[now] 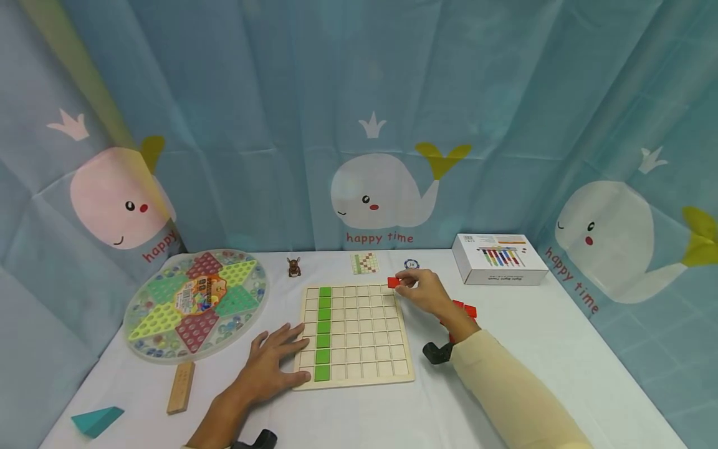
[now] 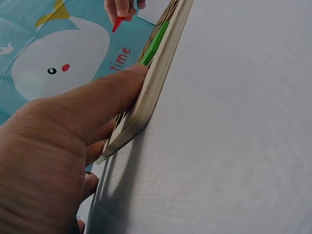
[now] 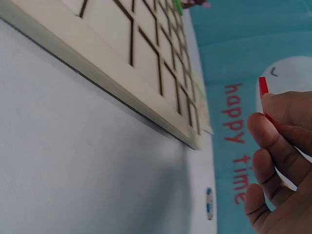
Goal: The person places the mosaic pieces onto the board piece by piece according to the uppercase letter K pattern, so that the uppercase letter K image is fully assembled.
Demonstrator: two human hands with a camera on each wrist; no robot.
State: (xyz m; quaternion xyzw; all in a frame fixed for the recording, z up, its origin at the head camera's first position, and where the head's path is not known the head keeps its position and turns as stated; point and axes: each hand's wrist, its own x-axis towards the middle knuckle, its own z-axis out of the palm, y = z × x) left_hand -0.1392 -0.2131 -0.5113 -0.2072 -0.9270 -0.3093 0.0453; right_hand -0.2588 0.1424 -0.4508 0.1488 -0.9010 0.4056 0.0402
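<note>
In the head view my right hand pinches a thin red square tile between thumb and fingertips. The tile is over the far right corner of a wooden grid board. The right wrist view shows this red tile edge-on, raised above the level of the board. My left hand rests at the board's near left corner, fingers spread, with thumb and fingertips on its edge. A column of green tiles fills the board's second column from the left; the other squares show bare wood.
Loose red tiles lie partly behind my right forearm. Beyond the board are a small pattern card, a round chip and a brown animal figurine. A white box, a star-patterned game board, a wooden block and a teal wedge flank it.
</note>
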